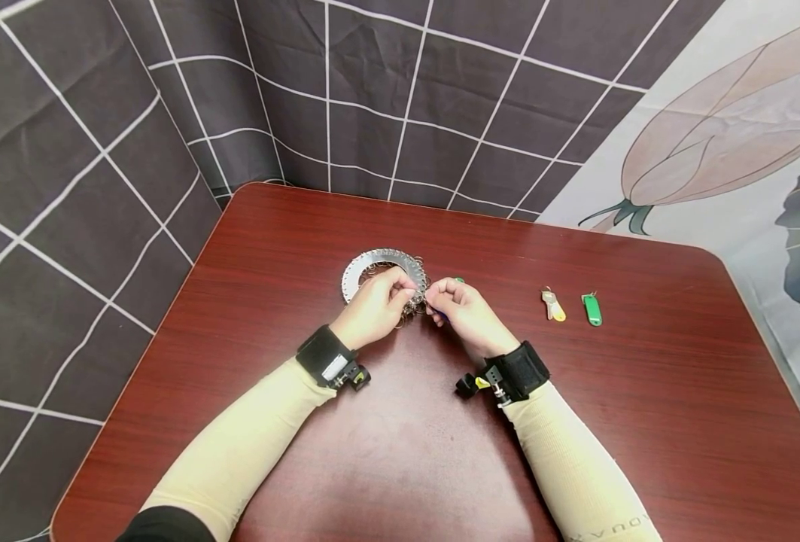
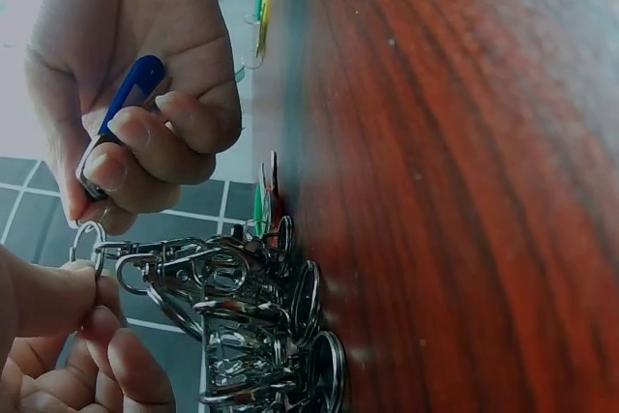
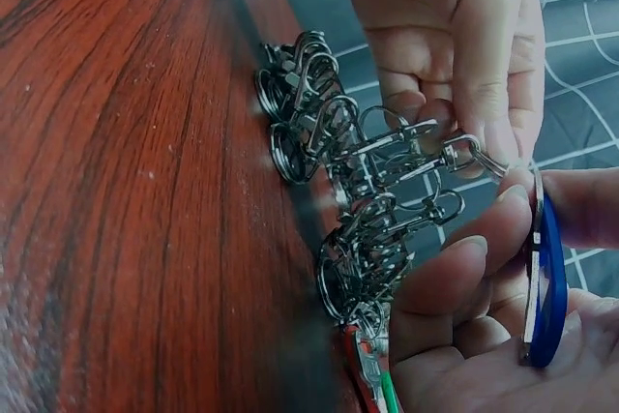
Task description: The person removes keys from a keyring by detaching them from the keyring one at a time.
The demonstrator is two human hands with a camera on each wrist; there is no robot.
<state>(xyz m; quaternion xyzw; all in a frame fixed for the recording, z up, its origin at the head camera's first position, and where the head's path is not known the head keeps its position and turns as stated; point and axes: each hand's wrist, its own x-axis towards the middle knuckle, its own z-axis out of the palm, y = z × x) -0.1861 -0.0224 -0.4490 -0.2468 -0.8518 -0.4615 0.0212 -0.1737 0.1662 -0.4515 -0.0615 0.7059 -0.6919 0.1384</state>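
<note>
Counter (image 1: 278,248): reddish-brown, wood-grained, beneath both hands' fingers.
Left hand (image 1: 372,305): fingers pinch a metal ring (image 2: 100,250), just beside the clasps (image 2: 232,336).
Right hand (image 1: 463,312): fingers grip blue tag (image 3: 551,287) and key (image 3: 531,307), near the left fingers.
Tag handling: probably light, stiff, slightly slippery; hold flat faces.
Ring handling: likely hard, springy; pinch rim.

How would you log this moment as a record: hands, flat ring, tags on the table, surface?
left hand: pinches small silver metal ring
right hand: holds blue plastic key tag
centrepiece: flat silver disc-shaped ring, metal clasps along its rim
right of hands: yellow plastic key tag with silver key; separate green plastic key tag
surface: reddish-brown wood-grain table
</note>
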